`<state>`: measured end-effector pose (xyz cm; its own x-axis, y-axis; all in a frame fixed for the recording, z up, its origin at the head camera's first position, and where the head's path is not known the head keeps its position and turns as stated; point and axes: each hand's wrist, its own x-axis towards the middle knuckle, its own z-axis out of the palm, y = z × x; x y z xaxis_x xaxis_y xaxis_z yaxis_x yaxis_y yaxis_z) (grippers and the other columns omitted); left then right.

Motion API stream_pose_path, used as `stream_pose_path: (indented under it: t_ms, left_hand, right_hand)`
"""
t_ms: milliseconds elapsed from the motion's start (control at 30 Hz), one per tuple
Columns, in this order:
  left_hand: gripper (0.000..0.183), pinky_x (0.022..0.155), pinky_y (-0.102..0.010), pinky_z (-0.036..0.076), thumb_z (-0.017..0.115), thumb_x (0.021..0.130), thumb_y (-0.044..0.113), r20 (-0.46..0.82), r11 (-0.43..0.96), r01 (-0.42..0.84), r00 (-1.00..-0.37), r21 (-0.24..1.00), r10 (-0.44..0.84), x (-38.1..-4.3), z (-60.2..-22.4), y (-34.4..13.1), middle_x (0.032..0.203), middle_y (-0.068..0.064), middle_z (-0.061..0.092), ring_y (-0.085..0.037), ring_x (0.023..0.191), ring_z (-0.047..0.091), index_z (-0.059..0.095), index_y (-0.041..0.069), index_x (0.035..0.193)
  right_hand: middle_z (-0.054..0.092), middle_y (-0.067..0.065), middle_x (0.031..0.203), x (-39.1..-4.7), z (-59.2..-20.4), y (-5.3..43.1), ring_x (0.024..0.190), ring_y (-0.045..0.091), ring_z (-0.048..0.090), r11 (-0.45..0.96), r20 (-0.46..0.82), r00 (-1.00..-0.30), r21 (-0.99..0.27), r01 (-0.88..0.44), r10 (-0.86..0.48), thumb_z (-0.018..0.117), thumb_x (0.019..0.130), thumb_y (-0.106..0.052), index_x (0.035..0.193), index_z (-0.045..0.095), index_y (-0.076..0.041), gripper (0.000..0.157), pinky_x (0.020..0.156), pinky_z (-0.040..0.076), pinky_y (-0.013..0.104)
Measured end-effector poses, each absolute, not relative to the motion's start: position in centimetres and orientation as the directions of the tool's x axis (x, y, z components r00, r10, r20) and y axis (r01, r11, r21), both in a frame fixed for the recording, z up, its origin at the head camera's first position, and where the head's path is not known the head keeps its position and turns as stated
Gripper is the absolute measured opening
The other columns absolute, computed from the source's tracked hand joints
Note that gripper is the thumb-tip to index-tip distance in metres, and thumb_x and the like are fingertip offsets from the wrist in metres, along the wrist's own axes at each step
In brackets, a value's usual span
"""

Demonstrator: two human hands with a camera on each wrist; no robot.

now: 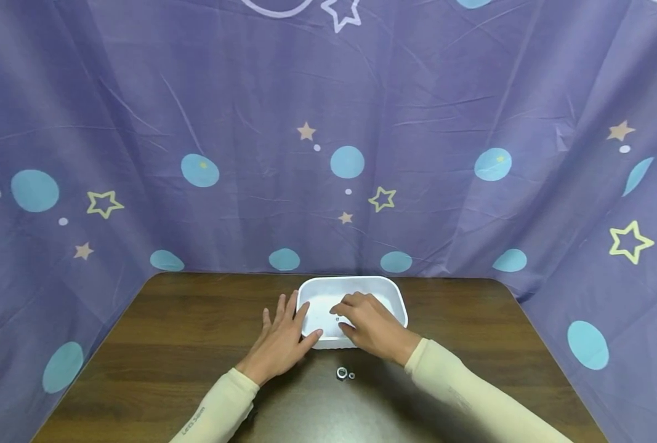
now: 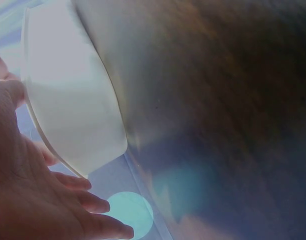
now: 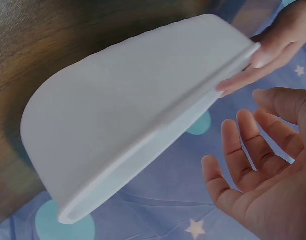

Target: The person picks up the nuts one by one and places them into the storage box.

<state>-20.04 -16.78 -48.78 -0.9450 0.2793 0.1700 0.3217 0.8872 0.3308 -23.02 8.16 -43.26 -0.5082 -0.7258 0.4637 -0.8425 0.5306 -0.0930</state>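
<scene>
A white plastic tub [image 1: 324,343] stands towards the back of the table. Spread fingers of my left hand [image 1: 278,344] rest along its left rim, the thumb at the front corner. Over the tub's inside hovers my right hand [image 1: 369,326], thumb apart from loosely bent fingers. The right wrist view shows nothing between the fingertips [image 3: 210,162]. Between thumb and fingers, in the head view, a tiny dark piece [image 1: 337,319] shows against the tub's floor. In front of the tub, a larger metal hex nut [image 1: 342,373] lies beside a smaller nut [image 1: 351,375].
The brown wooden table [image 1: 195,344] has rounded back corners. Behind it and at both sides hangs a purple curtain [image 1: 250,203] with stars and blue dots. Cream sleeves cover both forearms.
</scene>
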Motion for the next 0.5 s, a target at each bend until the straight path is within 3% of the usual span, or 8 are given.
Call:
stream_pose_path:
  t_ms: [500]
  left_hand:
    - [0.080,0.120,-0.086,0.016,0.053,0.112,0.061,0.158,0.886,0.316,-0.948,0.340,0.278,-20.1,-48.7,-16.8,0.181,-0.027,0.016,-0.055,0.165,0.013,0.044,0.004,0.168]
  right_hand:
    - [0.073,-0.003,0.102,-18.3,-41.4,8.2,0.096,0.015,0.071,0.391,0.582,-0.336,-0.033,-0.920,-0.741,0.093,0.084,-0.005,0.115,0.080,-0.011,0.035,0.086,0.059,0.037]
